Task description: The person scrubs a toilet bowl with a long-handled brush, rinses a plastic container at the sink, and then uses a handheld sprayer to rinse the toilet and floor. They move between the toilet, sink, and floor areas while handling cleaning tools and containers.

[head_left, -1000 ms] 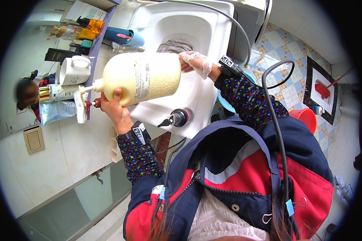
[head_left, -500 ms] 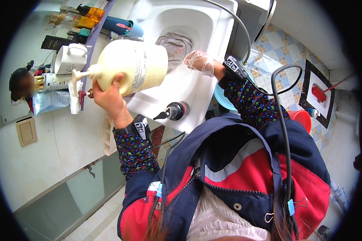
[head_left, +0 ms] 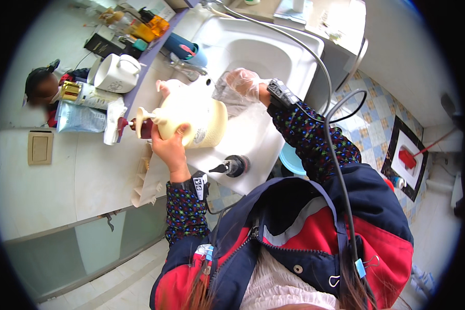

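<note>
Left of centre we log the cream pump bottle (head_left: 201, 116), held by the nearer left grip (head_left: 171, 155), long axis crosswise, pump (head_left: 142, 120) leftward, gloved right grip (head_left: 243, 84) beyond its base (head_left: 221, 124) by grey cloth (head_left: 236, 101), closure unclear

No wording is clear enough to read. Small, blurred print stands on the large cream-coloured plastic pump bottle (head_left: 194, 121), left of centre, where glare washes out part of it. Pale lettering, too small to tell, marks the flat black rectangular box (head_left: 102, 45) at upper left. Black-and-white graphic marks show on the black left wrist band (head_left: 199, 187) and black right wrist band (head_left: 281, 94).
</note>
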Demonstrator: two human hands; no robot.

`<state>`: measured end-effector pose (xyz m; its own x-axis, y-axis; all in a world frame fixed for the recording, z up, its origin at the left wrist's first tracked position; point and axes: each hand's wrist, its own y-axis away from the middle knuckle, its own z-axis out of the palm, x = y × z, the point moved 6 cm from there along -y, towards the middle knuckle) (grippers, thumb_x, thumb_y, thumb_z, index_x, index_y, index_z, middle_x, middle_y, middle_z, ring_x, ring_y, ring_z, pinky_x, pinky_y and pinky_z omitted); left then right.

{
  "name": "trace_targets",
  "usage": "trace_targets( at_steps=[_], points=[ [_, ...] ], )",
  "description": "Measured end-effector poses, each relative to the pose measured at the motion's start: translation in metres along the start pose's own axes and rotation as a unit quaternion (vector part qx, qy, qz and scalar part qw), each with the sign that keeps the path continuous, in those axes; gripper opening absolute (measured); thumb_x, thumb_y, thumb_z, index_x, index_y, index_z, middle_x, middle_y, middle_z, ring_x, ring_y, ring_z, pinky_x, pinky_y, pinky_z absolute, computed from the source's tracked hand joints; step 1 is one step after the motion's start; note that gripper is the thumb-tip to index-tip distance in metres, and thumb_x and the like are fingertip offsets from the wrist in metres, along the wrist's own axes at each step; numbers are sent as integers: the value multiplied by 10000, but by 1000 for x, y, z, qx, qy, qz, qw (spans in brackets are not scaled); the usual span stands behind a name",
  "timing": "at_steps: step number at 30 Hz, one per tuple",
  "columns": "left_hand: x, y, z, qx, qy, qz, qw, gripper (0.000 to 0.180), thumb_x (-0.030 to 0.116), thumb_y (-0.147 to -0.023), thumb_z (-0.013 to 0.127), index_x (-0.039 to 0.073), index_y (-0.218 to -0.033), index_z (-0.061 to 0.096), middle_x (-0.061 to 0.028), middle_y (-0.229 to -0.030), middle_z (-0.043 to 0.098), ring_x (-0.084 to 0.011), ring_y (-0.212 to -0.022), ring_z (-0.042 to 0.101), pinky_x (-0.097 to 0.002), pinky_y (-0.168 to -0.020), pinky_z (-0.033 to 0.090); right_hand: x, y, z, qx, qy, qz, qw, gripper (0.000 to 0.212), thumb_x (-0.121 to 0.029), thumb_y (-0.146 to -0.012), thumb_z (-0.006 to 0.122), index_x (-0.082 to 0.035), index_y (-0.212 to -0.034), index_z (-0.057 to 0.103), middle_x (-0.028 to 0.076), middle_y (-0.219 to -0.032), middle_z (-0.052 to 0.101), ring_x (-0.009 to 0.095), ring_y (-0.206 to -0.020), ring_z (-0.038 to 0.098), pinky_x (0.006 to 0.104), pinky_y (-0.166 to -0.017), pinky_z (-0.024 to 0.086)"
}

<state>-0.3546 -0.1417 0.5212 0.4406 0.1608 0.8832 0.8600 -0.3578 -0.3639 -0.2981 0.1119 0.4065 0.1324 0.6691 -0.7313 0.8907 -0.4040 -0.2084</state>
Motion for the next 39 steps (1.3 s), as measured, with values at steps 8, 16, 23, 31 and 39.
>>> trace_targets(
  at_steps=[8, 16, 23, 31, 39],
  points=[
    [1, 4, -5, -2, 22, 24, 999, 635, 80, -572, 822, -46, -1107, 506, -84, -1049, 582, -175, -932, 554, -277, -830, 437, -119, -88, 4, -55, 60, -188, 979, 519, -200, -790, 561, -85, -1274, 414, 126, -1275, 446, 255, -1144, 470, 311, -956, 390],
    [-22, 0, 29, -47, 15, 31, 998, 619, 84, -569, 826, -42, -1090, 515, -80, -1016, 591, -173, -904, 555, -274, -801, 446, -56, -29, -33, -6, -86, -137, 987, 401, -189, -842, 561, -152, -1237, 499, 74, -1212, 534, 209, -1068, 540, 306, -891, 452],
    [-65, -10, 87, -131, -17, 48, 990, 578, 158, -606, 825, -19, -1065, 522, -77, -999, 600, -181, -867, 573, -293, -782, 460, 111, 207, -161, 299, -19, 137, 944, 230, -215, -870, 555, -91, -1055, 614, 74, -965, 652, 178, -885, 608, 254, -801, 477],
    [-71, -2, 113, -267, -76, 85, 957, 367, 180, -774, 693, -27, -1044, 555, -102, -948, 618, -198, -832, 582, -308, -768, 455, 173, 619, -59, 21, 261, 433, 862, 210, -200, -789, 455, -34, -758, 580, 167, -736, 590, 310, -736, 582, 419, -657, 464],
    [-84, -3, 82, -309, -133, 62, 940, 506, 192, -800, 661, -60, -1194, 470, -168, -1104, 569, -199, -989, 548, -303, -863, 417, 192, 709, 5, -19, 244, 498, 832, 195, -93, -736, 447, -47, -805, 624, 154, -858, 610, 283, -849, 587, 320, -746, 481]
  ],
)
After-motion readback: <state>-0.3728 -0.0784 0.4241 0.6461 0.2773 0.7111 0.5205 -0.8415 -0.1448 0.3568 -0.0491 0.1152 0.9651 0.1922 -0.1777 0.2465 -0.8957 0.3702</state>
